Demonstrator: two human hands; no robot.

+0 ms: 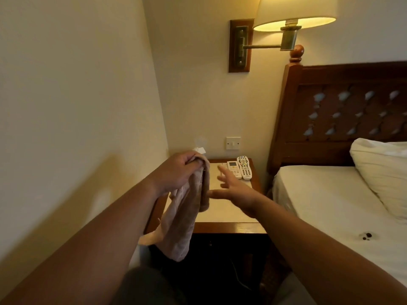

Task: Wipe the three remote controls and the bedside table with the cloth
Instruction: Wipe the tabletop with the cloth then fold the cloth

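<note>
At one o'clock on the counter [229, 209], remotes [244, 167]: likely light, slick; I'd pinch the sides.
Cloth [182, 221]: limp, gripped by my left hand [178, 170].
Right hand [236, 194]: spread, empty.

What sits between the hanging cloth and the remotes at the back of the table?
Head view: the open right hand, held over the bare pale tabletop.

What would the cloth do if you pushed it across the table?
Probably bunch up: the cloth hangs limp and folded from the left hand, so it looks floppy. It likely weighs little, since one hand's curled fingers hold it.
</note>
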